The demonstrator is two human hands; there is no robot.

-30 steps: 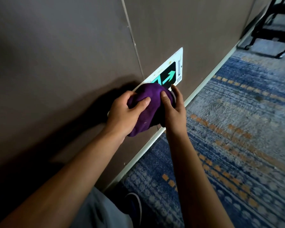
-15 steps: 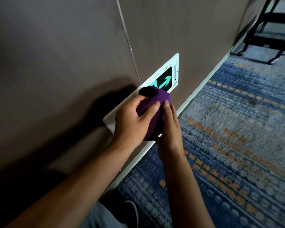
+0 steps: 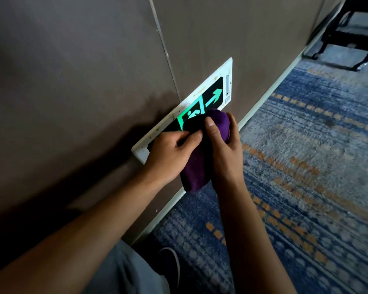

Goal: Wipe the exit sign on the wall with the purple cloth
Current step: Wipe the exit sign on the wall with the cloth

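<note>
I see the sign (image 3: 212, 96) set low in the wall (image 3: 72, 81), just above the skirting, with the carpet (image 3: 306, 166) to its right. The cloth (image 3: 200, 158) lies against the sign's lower part, my left hand (image 3: 170, 158) on its left and my right hand (image 3: 225, 153) on its right. A frame (image 3: 346, 28) stands on the floor far right.

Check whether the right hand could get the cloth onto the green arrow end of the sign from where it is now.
Probably yes. The right hand holds the purple cloth just below the green arrow on the exit sign, and nothing lies between them; the left hand sits on the other side.
</note>
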